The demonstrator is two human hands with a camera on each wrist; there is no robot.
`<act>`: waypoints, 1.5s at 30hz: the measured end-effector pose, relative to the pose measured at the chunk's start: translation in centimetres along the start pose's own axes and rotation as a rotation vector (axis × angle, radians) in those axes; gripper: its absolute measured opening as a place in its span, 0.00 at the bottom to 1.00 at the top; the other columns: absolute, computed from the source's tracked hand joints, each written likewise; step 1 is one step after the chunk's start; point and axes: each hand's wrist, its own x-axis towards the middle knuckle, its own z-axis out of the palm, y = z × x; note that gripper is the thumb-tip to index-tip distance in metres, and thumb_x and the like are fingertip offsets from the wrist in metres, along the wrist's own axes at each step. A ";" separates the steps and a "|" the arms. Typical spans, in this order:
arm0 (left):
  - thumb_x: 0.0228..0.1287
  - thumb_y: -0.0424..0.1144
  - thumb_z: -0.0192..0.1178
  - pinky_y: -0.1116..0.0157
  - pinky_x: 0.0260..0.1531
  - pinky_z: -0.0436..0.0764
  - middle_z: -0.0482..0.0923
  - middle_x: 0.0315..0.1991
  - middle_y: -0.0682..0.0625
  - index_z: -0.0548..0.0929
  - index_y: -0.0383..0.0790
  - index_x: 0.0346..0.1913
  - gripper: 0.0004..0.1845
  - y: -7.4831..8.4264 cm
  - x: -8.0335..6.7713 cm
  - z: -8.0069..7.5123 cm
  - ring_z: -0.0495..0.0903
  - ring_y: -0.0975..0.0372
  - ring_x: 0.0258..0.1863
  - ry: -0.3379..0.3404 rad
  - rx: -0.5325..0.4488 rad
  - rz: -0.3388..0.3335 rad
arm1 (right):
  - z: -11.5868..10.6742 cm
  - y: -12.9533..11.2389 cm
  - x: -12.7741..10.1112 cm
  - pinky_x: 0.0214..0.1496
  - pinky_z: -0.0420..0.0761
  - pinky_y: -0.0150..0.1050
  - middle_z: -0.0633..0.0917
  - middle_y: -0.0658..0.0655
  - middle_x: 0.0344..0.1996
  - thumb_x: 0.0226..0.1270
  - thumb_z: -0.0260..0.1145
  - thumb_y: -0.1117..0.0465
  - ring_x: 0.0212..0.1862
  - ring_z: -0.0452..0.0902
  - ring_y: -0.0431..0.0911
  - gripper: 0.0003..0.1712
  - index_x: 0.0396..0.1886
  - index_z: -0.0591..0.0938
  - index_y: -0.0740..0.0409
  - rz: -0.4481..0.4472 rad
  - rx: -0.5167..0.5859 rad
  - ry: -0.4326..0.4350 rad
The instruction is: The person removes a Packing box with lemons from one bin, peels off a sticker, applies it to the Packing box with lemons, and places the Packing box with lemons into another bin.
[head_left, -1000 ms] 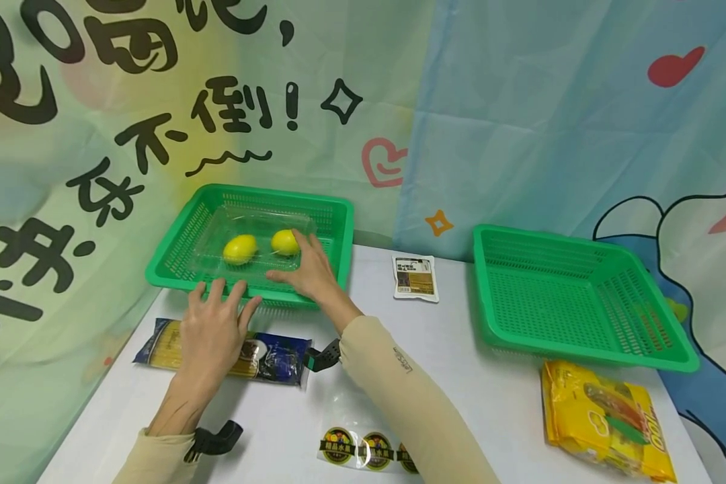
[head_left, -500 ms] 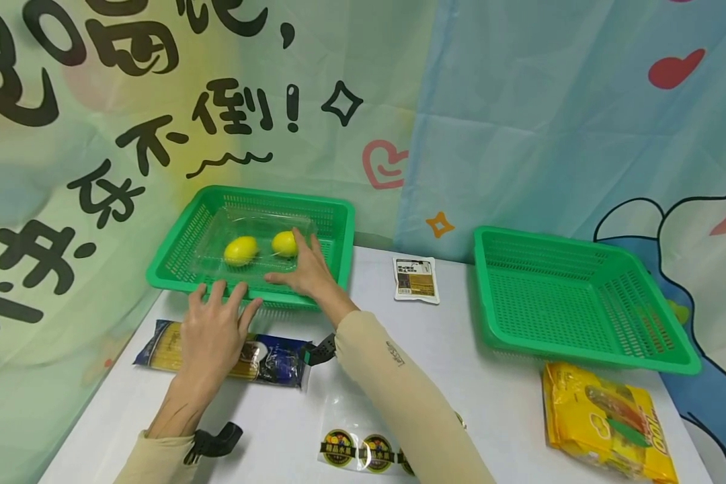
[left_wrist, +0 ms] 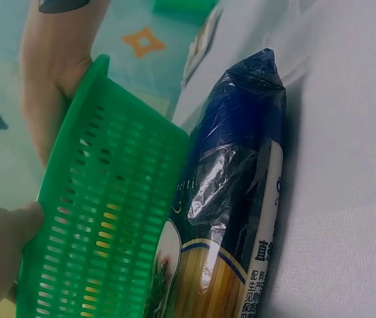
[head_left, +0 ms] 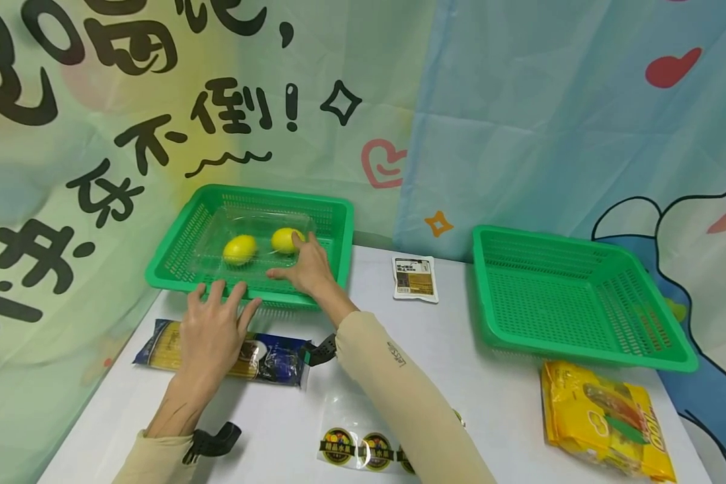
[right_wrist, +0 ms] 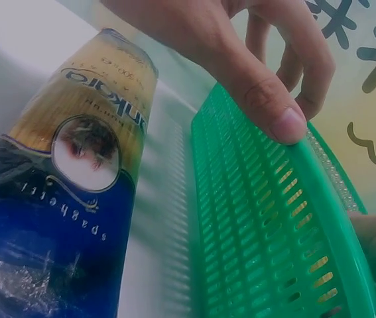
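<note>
Now both spread hands (head_left: 214,329) (head_left: 305,269) touch one green basket (head_left: 175,259) holding two lemons (head_left: 240,249) (head_left: 286,240)

The spaghetti packet (right_wrist: 75,199) reads "spaghetti"; the backdrop (head_left: 236,111) perhaps "不倒!".

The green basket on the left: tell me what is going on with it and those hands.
A person reaches the right hand over the near rim into the left green basket, fingers on the clear tray beside one of two lemons. The left hand rests open over a spaghetti packet, fingertips at the basket's front wall. The second green basket stands apart on the right.
</note>
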 end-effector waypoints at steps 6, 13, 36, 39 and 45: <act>0.63 0.51 0.73 0.35 0.37 0.87 0.82 0.46 0.29 0.85 0.36 0.52 0.24 0.2 0.1 -0.1 0.81 0.25 0.45 -0.013 -0.015 -0.010 | -0.1 0.1 -0.3 0.78 0.69 0.57 0.52 0.64 0.84 0.59 0.82 0.44 0.82 0.53 0.66 0.57 0.82 0.62 0.51 -0.002 0.019 0.026; 0.64 0.49 0.73 0.34 0.30 0.86 0.82 0.48 0.28 0.85 0.34 0.54 0.24 0.5 0.1 -0.3 0.80 0.24 0.49 -0.038 -0.050 -0.045 | -0.2 0.1 -0.5 0.76 0.73 0.55 0.53 0.64 0.84 0.59 0.81 0.44 0.80 0.56 0.67 0.56 0.82 0.64 0.52 0.010 0.025 0.038; 0.63 0.46 0.74 0.32 0.35 0.85 0.81 0.50 0.26 0.84 0.31 0.55 0.24 1.0 -0.2 -0.4 0.79 0.23 0.52 -0.023 -0.065 -0.026 | -0.4 0.6 -1.0 0.12 0.67 0.31 0.53 0.66 0.83 0.62 0.79 0.44 0.08 0.55 0.38 0.50 0.78 0.68 0.56 -0.023 0.105 0.074; 0.64 0.45 0.74 0.32 0.36 0.85 0.81 0.50 0.25 0.84 0.31 0.55 0.24 1.0 -0.2 -0.4 0.79 0.23 0.52 -0.021 -0.066 -0.021 | -0.4 0.6 -1.1 0.13 0.67 0.31 0.55 0.65 0.83 0.63 0.78 0.43 0.08 0.55 0.38 0.47 0.77 0.71 0.56 -0.037 0.118 0.093; 0.66 0.47 0.72 0.32 0.36 0.85 0.81 0.49 0.25 0.84 0.31 0.54 0.23 0.9 -0.3 -0.4 0.78 0.23 0.52 -0.014 -0.066 -0.017 | -0.5 0.7 -1.4 0.09 0.61 0.30 0.59 0.63 0.82 0.65 0.76 0.42 0.07 0.53 0.38 0.41 0.72 0.77 0.57 -0.092 0.140 0.126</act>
